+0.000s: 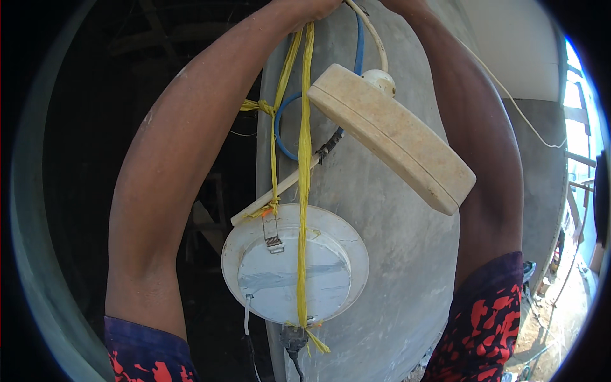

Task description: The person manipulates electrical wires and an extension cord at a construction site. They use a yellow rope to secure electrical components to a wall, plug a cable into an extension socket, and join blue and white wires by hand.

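Both arms reach up, and the top edge cuts off my hands. Part of my left hand [312,9] shows near the upper end of yellow plastic twine [305,127] and a blue cable [360,44]; its fingers are out of sight. Only a sliver of my right hand [404,5] appears, right of a cream cord [377,35]. That cord runs down to a dusty beige extension block [394,137], hanging tilted between my arms. Below it, a round white lamp [286,280] with a spring clip [273,240] hangs in the twine.
A grey plastered wall [401,274] stands behind the hanging things. Left of it is a dark opening [210,280]. A black-taped joint [330,145] links the blue cable to a cream one. At right, a thin white wire [522,118] hangs before bright, cluttered ground [541,337].
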A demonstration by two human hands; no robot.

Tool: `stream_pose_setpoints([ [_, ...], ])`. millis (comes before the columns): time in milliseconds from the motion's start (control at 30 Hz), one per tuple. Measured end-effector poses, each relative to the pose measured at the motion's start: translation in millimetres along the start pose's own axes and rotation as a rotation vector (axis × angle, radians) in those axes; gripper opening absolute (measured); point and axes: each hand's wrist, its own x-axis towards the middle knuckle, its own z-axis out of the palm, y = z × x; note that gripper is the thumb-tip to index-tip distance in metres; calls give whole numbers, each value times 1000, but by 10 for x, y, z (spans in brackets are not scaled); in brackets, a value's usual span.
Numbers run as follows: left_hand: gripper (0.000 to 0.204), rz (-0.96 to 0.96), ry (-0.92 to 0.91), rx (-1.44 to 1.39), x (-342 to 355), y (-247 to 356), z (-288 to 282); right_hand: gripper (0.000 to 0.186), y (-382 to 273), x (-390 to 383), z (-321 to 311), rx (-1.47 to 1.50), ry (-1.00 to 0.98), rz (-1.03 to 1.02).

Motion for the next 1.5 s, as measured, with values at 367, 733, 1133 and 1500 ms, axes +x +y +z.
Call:
stream_pose_setpoints([
  [367,28,51,4,-79,5,-24,32,12,238,-421,22,60,54,-560],
  [733,25,65,79,-22,151,-55,38,12,140,-487,21,-485,-2,-484],
  [1133,23,64,0,-94,113,-8,-26,22,-95,-669,-130,-403,211,-241],
  [1500,25,95,36,-75,204,-109,32,20,233,-143,-184,352,-400,327],
])
